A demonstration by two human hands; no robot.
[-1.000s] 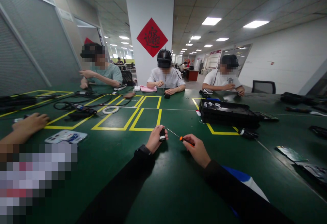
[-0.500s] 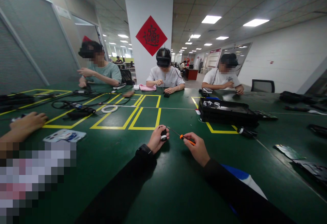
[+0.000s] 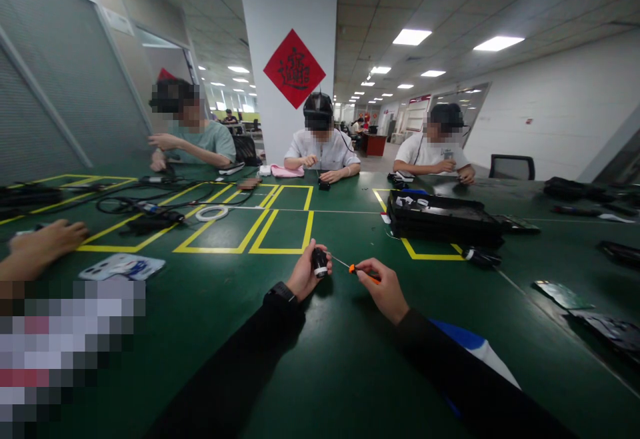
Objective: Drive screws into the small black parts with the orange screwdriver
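Observation:
My left hand, with a dark watch on its wrist, is closed round a small black cylindrical part with a white band. In my right hand is a screwdriver with an orange and black handle. Its thin metal shaft points left, and the tip reaches the side of the black part near my left fingers. Whether the tip touches the part is too small to tell. Both hands are just above the green table.
A black tray with small white pieces stands right of centre, beside a black cylindrical piece. A blue and white cloth lies under my right forearm. Left are a phone, cables and a co-worker's hand. Three people sit opposite.
The black part has turned in my left hand and shows more of its side and band. My right hand keeps the screwdriver at nearly the same place. The view has shifted slightly.

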